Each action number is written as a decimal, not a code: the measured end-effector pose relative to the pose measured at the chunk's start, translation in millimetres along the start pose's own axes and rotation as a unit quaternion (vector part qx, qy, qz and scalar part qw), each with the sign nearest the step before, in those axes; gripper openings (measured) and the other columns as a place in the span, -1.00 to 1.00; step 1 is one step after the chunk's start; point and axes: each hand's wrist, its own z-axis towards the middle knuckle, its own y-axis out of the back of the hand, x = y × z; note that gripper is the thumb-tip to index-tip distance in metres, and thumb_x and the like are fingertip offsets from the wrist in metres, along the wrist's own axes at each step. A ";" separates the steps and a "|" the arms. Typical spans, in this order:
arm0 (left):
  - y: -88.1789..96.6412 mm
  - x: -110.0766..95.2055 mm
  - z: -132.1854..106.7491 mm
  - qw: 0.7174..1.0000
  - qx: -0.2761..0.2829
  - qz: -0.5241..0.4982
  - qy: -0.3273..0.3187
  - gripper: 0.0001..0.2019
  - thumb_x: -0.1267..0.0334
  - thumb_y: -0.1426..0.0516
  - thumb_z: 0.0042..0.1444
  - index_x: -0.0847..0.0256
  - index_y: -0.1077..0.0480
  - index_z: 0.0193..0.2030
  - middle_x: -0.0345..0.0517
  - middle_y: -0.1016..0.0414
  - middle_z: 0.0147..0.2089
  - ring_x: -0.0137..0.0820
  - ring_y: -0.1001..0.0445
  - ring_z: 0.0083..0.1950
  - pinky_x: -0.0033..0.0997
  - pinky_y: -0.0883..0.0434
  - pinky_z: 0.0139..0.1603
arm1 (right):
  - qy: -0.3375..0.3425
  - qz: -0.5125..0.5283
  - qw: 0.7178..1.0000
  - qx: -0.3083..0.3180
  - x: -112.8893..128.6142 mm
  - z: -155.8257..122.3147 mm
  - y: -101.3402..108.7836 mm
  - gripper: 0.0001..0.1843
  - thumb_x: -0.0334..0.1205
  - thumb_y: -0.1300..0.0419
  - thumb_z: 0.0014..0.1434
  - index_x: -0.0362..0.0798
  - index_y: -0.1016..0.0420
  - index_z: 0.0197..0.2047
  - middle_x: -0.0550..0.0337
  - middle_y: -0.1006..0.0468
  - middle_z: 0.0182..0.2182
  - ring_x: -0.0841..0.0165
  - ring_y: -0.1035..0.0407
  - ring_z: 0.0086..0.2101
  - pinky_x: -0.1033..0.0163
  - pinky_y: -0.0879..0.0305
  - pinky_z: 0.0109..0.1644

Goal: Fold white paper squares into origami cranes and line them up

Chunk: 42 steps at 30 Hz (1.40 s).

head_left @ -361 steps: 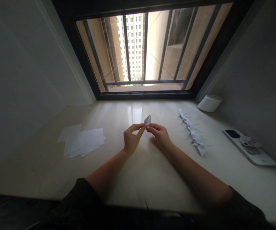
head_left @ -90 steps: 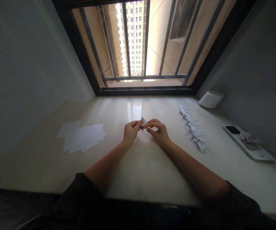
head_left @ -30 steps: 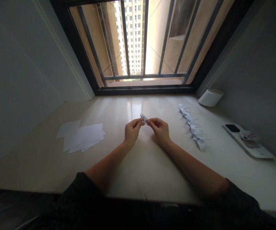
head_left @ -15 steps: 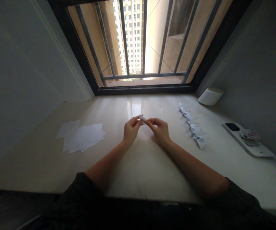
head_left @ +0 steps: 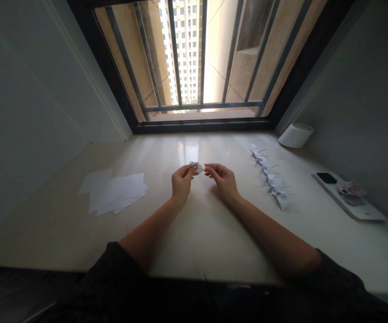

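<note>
My left hand [head_left: 181, 179] pinches a small folded white paper crane [head_left: 198, 168] between thumb and forefinger, above the middle of the white sill. One thin pointed end sticks up by the left fingertips, while a wider part faces right. Just beside that part is my right hand [head_left: 223, 177], its fingers curled and slightly apart, with a narrow gap to the paper. To the right, several folded white paper cranes [head_left: 272, 177] stand in a slanting row. Loose white paper squares [head_left: 121, 190] lie overlapping at the left.
A phone [head_left: 348, 197] with a round grip on its back lies at the far right. Near the window corner stands a white cylindrical object [head_left: 296, 135]. The barred window [head_left: 200, 126] rises behind the sill [head_left: 180, 233], with walls on both sides.
My right fingers have let go of the paper crane and drawn slightly away. My left hand has shifted a little left with it, and more of the crane shows.
</note>
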 end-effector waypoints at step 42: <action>0.4 0.0 -1.1 0.998 0.033 -0.006 0.061 -0.61 -0.08 -0.18 -0.08 0.25 -0.51 -0.37 -0.04 -0.55 -0.37 -0.31 -0.52 -0.28 -0.42 -0.36 -0.32 | 0.207 -0.160 0.965 -0.010 5.9 -6.7 5.8 -0.65 -0.14 -0.30 0.00 0.15 -0.52 -0.08 0.18 -0.58 -0.23 0.31 -0.45 -0.28 0.14 -0.39 -0.12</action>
